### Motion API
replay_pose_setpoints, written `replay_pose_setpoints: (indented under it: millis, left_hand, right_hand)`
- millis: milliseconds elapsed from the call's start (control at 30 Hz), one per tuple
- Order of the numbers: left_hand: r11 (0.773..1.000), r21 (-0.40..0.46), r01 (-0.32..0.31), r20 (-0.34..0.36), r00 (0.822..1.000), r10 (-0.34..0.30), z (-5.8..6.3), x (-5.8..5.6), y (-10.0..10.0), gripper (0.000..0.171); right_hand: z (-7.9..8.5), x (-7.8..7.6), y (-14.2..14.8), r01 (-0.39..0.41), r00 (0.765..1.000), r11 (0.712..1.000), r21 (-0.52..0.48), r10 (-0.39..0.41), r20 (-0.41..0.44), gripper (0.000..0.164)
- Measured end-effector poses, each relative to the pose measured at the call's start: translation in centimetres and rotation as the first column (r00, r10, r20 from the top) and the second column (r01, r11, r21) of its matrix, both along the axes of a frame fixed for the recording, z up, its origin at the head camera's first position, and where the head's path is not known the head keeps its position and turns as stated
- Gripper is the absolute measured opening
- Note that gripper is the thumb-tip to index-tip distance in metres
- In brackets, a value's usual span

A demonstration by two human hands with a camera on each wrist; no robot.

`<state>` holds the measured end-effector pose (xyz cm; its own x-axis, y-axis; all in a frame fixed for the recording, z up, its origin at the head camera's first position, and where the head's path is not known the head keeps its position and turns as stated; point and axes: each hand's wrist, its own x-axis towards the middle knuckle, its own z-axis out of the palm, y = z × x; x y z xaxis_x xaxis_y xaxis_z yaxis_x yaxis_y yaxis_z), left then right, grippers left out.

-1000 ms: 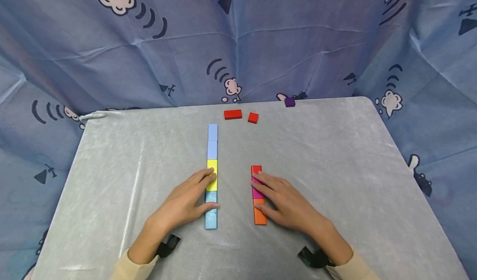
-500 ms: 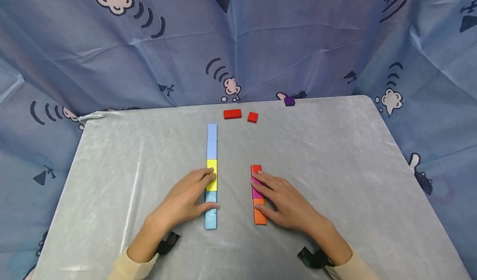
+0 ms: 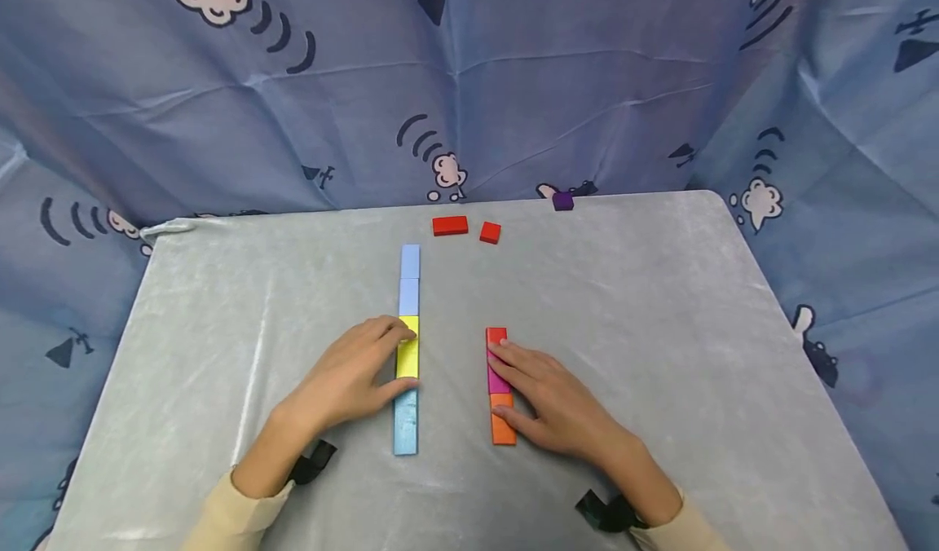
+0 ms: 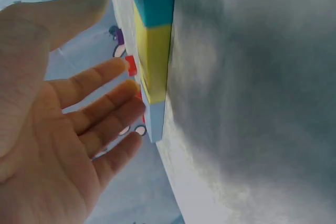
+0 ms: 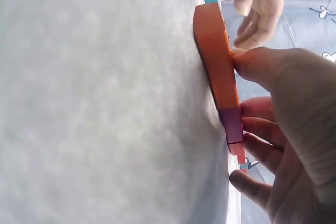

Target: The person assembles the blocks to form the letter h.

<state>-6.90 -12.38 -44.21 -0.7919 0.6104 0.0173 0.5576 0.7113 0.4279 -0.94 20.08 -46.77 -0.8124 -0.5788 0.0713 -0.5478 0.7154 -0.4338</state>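
Note:
In the head view a straight row runs away from me: light blue blocks (image 3: 409, 297), a yellow block (image 3: 407, 363) and turquoise-blue blocks (image 3: 406, 430). My left hand (image 3: 345, 380) hovers at the row's left side, fingers loose over the yellow part; the left wrist view shows its fingers (image 4: 107, 124) apart from the blocks. To the right lies a shorter row of a red block (image 3: 495, 335), a magenta block (image 3: 496, 381) and an orange block (image 3: 503, 430). Fingertips of my right hand (image 3: 561, 404) rest on this row, the thumb on the orange block (image 5: 218, 61).
Near the table's far edge lie a red rectangular block (image 3: 450, 226), a small red block (image 3: 490, 232) and a purple block (image 3: 562, 200). A grey cloth covers the table (image 3: 660, 306). Blue patterned curtains (image 3: 550, 70) hang behind and at the sides.
My left hand has lifted off the long row and shifted slightly up and left. My right hand stays on the short row. The head view has turned a little, sliding everything left.

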Motion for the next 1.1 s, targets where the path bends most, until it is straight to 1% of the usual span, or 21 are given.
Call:
replay_pose_setpoints:
  millis: [200,400,500,600,733,867,1033,1100]
  left_hand:
    - [1.000,0.018,-0.007,0.002,1.000,0.007,0.7,-1.9,0.5,0.060]
    - [0.999,0.038,-0.018,-0.009,1.000,0.019,1.1,-4.2,1.5,0.054]
    - [0.998,0.054,-0.018,-0.011,1.000,0.018,1.0,-5.2,1.9,0.052]
    - [0.998,0.059,-0.020,0.006,1.000,0.020,0.9,-5.9,2.2,0.051]
    - [0.997,0.059,-0.040,0.028,0.999,0.038,0.8,-6.7,2.3,0.050]
    - [0.996,0.069,-0.057,0.036,0.998,0.054,0.7,-7.9,2.6,0.048]
    - [0.996,0.070,-0.055,0.041,0.998,0.052,0.6,-9.5,3.5,0.047]
    - [0.996,0.067,-0.052,0.046,0.998,0.049,0.5,-10.1,4.2,0.047]
  right_hand:
    - [0.0,0.0,-0.1,-0.003,1.000,1.000,0.013,0.003,-0.010,0.071]
    - [-0.2,0.1,-0.1,0.003,1.000,1.000,0.017,-0.003,-0.013,0.072]
    - [-0.2,0.1,-0.2,0.006,1.000,1.000,0.015,-0.005,-0.018,0.072]
    - [-0.3,0.1,-0.2,0.004,1.000,1.000,0.014,-0.004,-0.027,0.071]
    - [-0.4,0.0,-0.2,-0.005,0.999,1.000,0.016,0.006,-0.038,0.071]
    - [-0.4,0.0,-0.1,-0.008,0.999,1.000,0.014,0.009,-0.039,0.071]
    - [-0.3,0.0,0.0,-0.003,1.000,1.000,0.013,0.003,-0.024,0.070]
    - [-0.3,0.2,0.3,0.001,1.000,1.000,0.018,0.000,-0.027,0.070]
